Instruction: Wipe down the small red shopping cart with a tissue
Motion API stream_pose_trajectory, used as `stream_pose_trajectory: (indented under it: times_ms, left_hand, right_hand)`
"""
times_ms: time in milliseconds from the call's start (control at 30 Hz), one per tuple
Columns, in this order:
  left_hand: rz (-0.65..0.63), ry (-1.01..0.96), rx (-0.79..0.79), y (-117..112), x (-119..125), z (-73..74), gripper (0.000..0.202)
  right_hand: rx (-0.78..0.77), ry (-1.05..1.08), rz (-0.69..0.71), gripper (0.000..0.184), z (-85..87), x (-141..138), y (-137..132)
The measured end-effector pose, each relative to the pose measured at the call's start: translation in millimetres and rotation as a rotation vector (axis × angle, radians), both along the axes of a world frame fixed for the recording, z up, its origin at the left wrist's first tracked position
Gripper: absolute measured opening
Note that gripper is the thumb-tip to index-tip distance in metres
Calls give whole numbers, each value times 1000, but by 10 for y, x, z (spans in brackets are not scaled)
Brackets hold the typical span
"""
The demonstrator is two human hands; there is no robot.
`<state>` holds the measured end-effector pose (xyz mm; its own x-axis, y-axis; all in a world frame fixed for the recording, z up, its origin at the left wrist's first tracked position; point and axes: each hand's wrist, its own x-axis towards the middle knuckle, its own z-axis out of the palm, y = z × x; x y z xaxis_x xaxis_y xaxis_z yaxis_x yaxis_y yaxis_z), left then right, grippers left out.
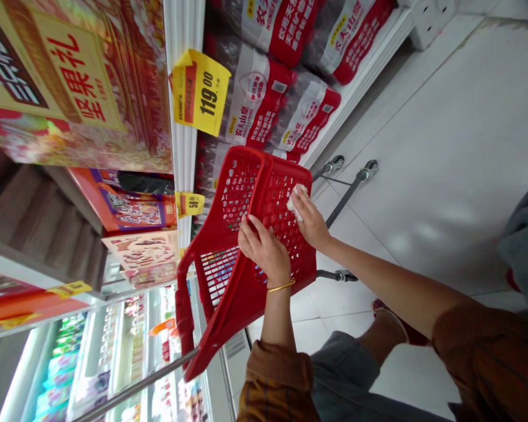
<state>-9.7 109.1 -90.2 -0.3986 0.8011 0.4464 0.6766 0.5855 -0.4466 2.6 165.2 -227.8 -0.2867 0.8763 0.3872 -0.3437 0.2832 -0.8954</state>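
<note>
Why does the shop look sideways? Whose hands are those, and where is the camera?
The camera sits on a person's head and looks down at their own hands. The head seems tipped, so the shop looks sideways. Their left hand, wearing a gold bangle, grips the edge of a red basket. Their right hand presses a white cloth against the basket's holey side. Behind the basket are shelves with gift boxes, yellow price tags and packs of bottled water. The pale part is the tiled floor.
</note>
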Motion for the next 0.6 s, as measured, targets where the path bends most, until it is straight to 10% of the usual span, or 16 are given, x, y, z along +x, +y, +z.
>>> stream_pose_trajectory:
  times_ms: [600]
  left_hand:
    - [127, 33, 104, -74, 121, -102, 57]
  right_hand:
    - [80, 22, 123, 62, -166, 322, -560]
